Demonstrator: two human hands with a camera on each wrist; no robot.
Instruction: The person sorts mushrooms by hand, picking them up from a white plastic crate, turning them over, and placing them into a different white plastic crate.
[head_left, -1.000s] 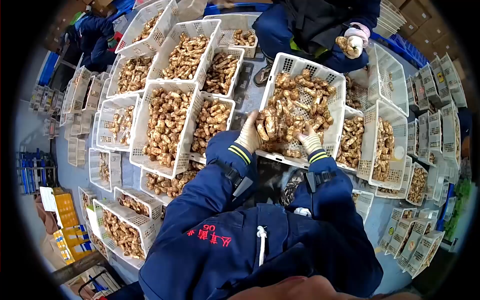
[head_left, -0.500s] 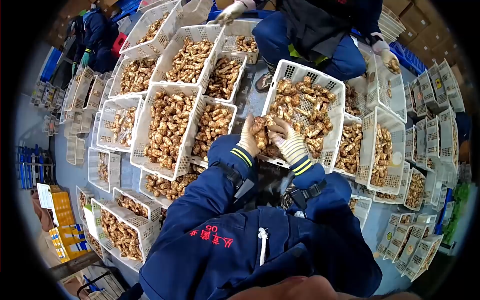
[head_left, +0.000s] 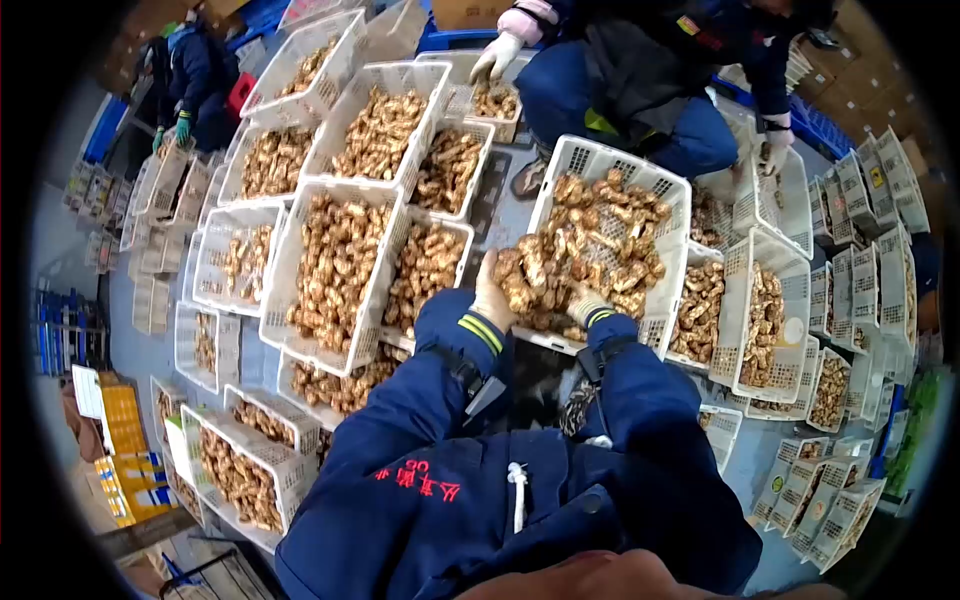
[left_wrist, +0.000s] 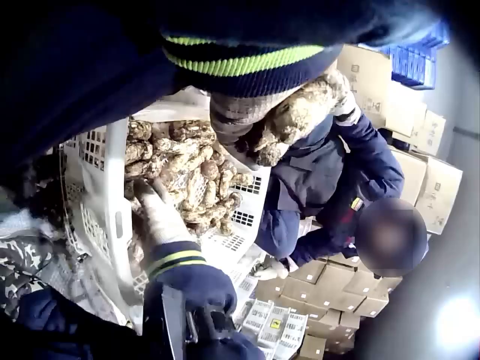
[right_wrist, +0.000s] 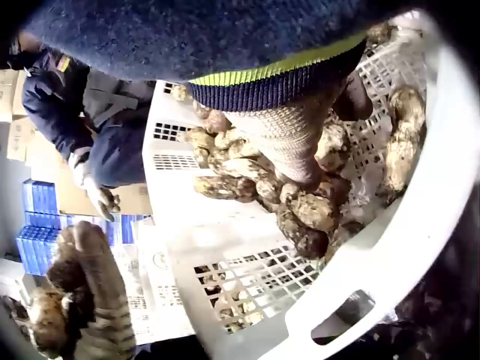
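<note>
My gloved left hand (head_left: 491,300) grips several knobbly brown-and-white mushrooms (left_wrist: 300,112) over the near left corner of a white crate (head_left: 672,312). In the right wrist view, that hand's curled fingers (right_wrist: 101,289) are wrapped round the bunch. The gloved right hand (head_left: 588,303) reaches down among loose mushrooms (head_left: 628,255) at the crate's near side. Its fingertips (right_wrist: 304,174) are right at the mushrooms, partly hidden by glove and cuff; I cannot tell whether it grips one. Bare perforated floor shows between mushrooms in the crate.
Large mushroom-filled crates (head_left: 335,350) stand close on the left, and another crate (head_left: 735,330) on the right. Opposite sits a person (head_left: 640,95) with gloved hands over two baskets. Another person (head_left: 195,75) works at the far left. Stacked crates (head_left: 840,515) stand at lower right.
My right hand went from the crate to the bunch in my left hand, then back down among the mushrooms. The left hand keeps its hold. The person opposite has spread both hands to separate baskets.
</note>
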